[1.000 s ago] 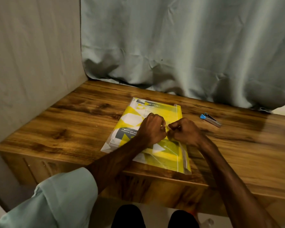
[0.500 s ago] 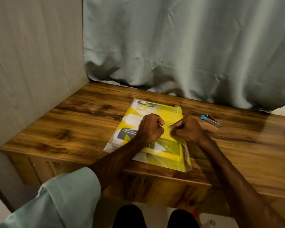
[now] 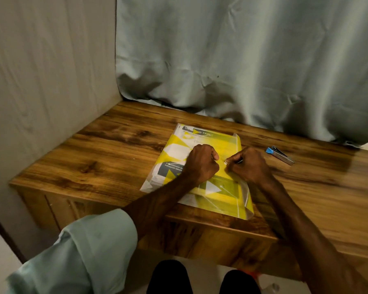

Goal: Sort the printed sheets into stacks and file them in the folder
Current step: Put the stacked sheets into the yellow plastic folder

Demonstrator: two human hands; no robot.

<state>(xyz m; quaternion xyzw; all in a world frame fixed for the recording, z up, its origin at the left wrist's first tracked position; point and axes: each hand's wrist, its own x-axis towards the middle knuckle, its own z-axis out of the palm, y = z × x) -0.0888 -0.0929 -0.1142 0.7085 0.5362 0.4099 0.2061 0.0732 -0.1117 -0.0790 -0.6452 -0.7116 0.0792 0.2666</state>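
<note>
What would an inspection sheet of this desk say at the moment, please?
Surface: wooden table, set in a corner.
Job's things: clear folder lying flat near the front edge, with yellow printed sheets inside it.
Clutter: small blue and metal stapler right of the folder, apart from it.
Hands: left hand and right hand curled, resting on the folder; whether they grip anything cannot be told.
Cables: nothing seen.
Surroundings: curtain behind the table, wall on the left.

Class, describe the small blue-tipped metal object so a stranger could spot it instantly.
Start at the wooden table below the curtain. Right of the yellow folder lies a slim silver tool, alone on bare wood. Its blue end sets it apart.
</note>
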